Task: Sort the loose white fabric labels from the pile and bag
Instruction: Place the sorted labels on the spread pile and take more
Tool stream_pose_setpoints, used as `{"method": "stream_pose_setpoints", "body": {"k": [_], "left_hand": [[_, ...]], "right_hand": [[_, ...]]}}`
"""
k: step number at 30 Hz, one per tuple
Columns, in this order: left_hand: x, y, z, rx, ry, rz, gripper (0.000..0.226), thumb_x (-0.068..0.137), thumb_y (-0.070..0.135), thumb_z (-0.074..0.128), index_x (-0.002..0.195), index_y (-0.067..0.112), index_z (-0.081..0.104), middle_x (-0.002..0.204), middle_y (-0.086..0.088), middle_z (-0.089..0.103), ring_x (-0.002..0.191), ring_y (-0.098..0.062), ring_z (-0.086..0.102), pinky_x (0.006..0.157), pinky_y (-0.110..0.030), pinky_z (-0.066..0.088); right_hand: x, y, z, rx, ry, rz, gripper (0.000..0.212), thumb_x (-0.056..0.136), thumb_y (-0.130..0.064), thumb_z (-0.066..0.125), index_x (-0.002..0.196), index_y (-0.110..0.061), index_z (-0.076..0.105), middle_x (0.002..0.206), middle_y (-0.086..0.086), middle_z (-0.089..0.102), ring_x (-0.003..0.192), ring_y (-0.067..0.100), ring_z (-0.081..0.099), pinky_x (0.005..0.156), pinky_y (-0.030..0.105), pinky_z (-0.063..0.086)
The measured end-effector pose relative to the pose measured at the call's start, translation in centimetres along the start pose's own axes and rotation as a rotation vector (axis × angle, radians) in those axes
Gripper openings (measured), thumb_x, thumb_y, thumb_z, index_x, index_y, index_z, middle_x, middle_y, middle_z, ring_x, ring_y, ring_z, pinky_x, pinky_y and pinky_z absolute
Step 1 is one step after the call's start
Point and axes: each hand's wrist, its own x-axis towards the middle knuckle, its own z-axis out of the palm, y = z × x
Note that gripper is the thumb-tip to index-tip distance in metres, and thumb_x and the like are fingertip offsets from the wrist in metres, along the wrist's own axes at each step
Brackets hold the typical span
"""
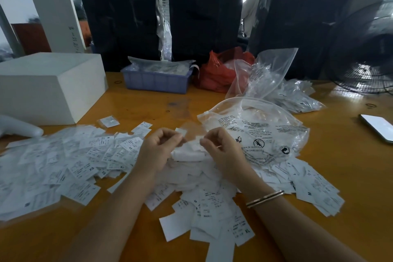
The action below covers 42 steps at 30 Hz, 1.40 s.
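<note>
A big pile of loose white fabric labels (202, 193) lies on the orange table in front of me, and a second spread of labels (59, 161) covers the left side. My left hand (159, 147) and my right hand (221, 149) hover close together over the pile's middle, fingers curled. Between them they hold a small bunch of white labels (189, 152); the left fingertips also pinch one label (181, 131). A clear printed plastic bag (259, 132) lies just right of my right hand, on top of more labels.
A white box (49, 87) stands at the left. A blue basket (157, 82), a red bag (219, 72) and a second clear bag (274, 83) sit at the back. A phone (377, 126) lies at the right edge, near a fan (365, 78). A person stands behind black bundles.
</note>
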Motion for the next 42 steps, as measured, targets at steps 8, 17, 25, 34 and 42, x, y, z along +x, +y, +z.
{"method": "stream_pose_setpoints", "body": {"k": [8,17,25,34,42], "left_hand": [[0.1,-0.2,-0.2,-0.011,0.161,0.026,0.018,0.09,0.013,0.061,0.085,0.028,0.069,0.083,0.011,0.07,0.074,-0.001,0.068,0.058,-0.011,0.048],[0.3,-0.4,-0.1,0.017,0.131,0.092,0.03,0.087,0.012,0.066,0.103,0.036,0.059,0.088,0.006,0.069,0.082,-0.007,0.069,0.071,-0.023,0.054],[0.0,-0.5,0.3,0.168,0.007,0.245,0.035,0.08,0.02,0.073,0.1,0.042,0.055,0.079,0.012,0.066,0.076,-0.006,0.065,0.067,-0.016,0.053],[-0.3,-0.1,0.6,-0.073,-0.035,0.207,0.029,0.084,0.014,0.069,0.104,0.035,0.06,0.079,0.014,0.068,0.08,-0.008,0.068,0.07,-0.019,0.053],[-0.6,0.1,0.5,-0.167,-0.289,-0.014,0.046,0.07,0.044,0.069,0.111,0.027,0.061,0.09,0.009,0.072,0.09,-0.01,0.068,0.079,-0.027,0.051]], "right_hand": [[-0.4,1.0,0.1,-0.775,-0.201,-0.348,0.034,0.094,-0.043,0.045,0.124,-0.036,0.058,0.128,-0.02,0.057,0.12,0.008,0.041,0.09,0.026,0.015],[-0.7,0.8,0.1,-0.373,0.103,-0.284,0.008,0.094,-0.02,0.054,0.094,-0.02,0.062,0.081,-0.002,0.068,0.072,0.018,0.063,0.069,0.034,0.047],[-0.4,0.9,-0.8,-0.025,0.265,-0.134,0.03,0.095,-0.001,0.046,0.095,-0.022,0.068,0.094,-0.002,0.061,0.054,0.004,0.061,0.049,0.011,0.042],[-0.4,0.6,-0.2,-0.04,-0.101,-0.071,0.011,0.086,-0.023,0.067,0.095,-0.019,0.074,0.089,-0.007,0.066,0.077,0.0,0.058,0.069,0.011,0.044],[-0.5,0.5,-0.8,0.168,-0.025,0.012,0.014,0.085,-0.023,0.068,0.072,-0.018,0.067,0.056,-0.012,0.057,0.052,-0.001,0.05,0.051,0.011,0.041]]}}
